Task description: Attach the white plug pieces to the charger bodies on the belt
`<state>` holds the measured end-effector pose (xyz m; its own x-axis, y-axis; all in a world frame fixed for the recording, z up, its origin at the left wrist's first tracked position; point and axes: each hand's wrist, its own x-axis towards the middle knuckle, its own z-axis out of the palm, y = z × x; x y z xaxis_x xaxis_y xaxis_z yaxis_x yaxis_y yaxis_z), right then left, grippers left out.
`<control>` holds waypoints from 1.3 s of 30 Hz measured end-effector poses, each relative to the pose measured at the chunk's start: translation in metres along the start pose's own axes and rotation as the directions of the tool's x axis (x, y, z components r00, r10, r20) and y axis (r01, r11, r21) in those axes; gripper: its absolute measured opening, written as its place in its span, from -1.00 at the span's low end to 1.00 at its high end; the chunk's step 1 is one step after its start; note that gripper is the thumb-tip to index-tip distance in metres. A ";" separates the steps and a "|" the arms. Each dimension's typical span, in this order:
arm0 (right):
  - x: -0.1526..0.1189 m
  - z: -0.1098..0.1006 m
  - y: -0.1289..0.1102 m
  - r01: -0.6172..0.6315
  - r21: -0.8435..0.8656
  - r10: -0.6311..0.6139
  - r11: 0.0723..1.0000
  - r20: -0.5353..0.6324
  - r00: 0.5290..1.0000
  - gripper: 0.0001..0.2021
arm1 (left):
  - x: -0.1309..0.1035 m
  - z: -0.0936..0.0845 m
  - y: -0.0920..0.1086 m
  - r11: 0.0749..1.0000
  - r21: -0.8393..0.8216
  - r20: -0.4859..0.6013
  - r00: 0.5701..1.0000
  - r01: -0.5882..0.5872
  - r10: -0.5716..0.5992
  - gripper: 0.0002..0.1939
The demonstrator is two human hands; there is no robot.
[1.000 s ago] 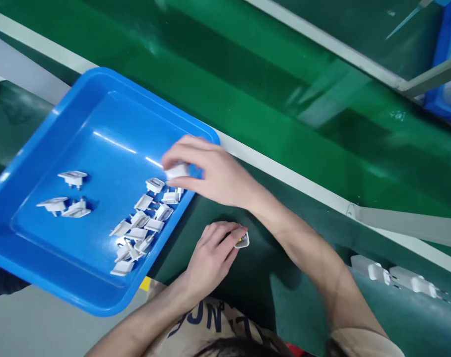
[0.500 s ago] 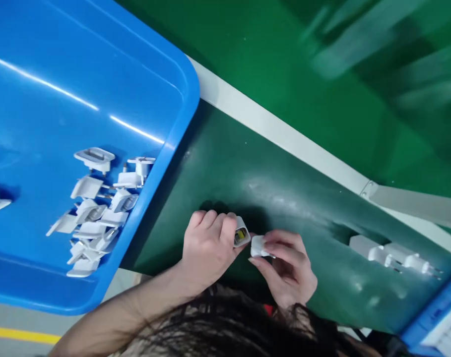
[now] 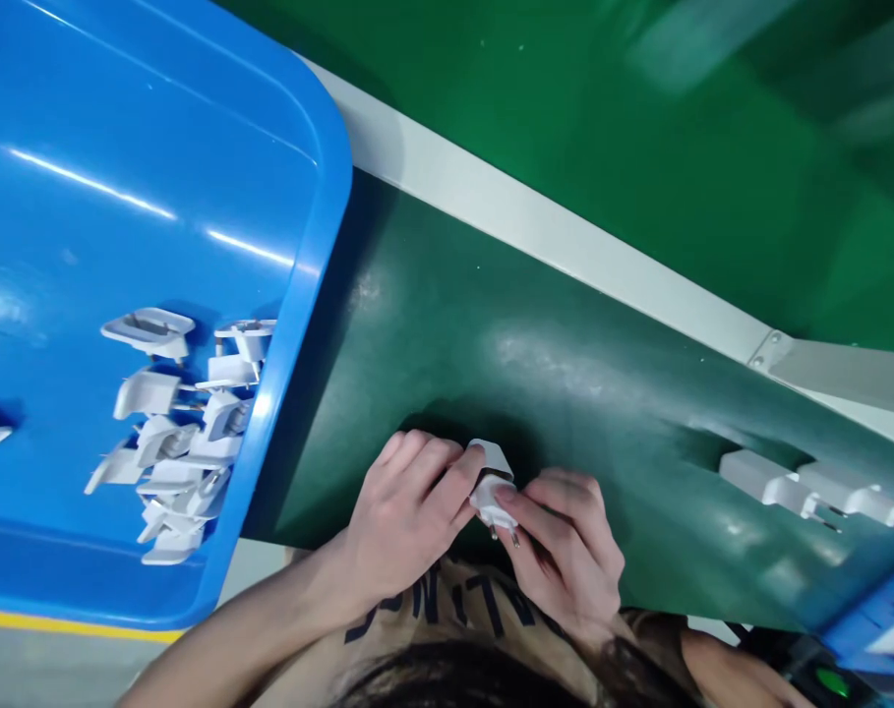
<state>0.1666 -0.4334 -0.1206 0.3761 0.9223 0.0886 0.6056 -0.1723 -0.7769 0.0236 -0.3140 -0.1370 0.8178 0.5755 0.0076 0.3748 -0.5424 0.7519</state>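
We hold one white charger plug [image 3: 492,484] between both hands, low over the dark green counter [image 3: 535,364]. Our left hand [image 3: 409,506] closes its fingers on the plug body; our right hand [image 3: 565,546] pinches the pin end, with the two metal pins pointing down toward us. A blue tray [image 3: 299,295] lies to the left, holding loose white plug caps [image 3: 181,423]. Two finished chargers [image 3: 807,484] lie on the counter to the right, well apart from the hands.

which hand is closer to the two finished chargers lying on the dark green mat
Right. The right hand is at the small white plug piece, on the side toward the two chargers; the left hand is beyond it, toward the blue tray.
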 end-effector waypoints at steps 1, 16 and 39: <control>0.000 0.001 0.000 0.005 0.012 -0.005 1.000 -0.007 1.000 -0.59 | 0.000 0.001 -0.001 1.000 -0.006 -0.008 1.000 0.000 0.000 -0.84; 0.012 -0.010 0.000 0.024 0.030 -0.026 0.999 0.077 0.997 -0.71 | 0.000 0.005 -0.007 0.997 -0.078 -0.049 0.999 -0.024 0.020 -0.86; 0.002 0.006 -0.008 -0.042 -0.194 0.044 0.980 0.005 0.999 -0.81 | -0.003 0.017 -0.008 0.999 -0.006 -0.106 0.993 -0.050 0.049 -0.79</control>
<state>0.1586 -0.4287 -0.1182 0.3988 0.9156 0.0517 0.7140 -0.2746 -0.6441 0.0258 -0.3217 -0.1542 0.7845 0.6095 0.1144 0.3307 -0.5673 0.7542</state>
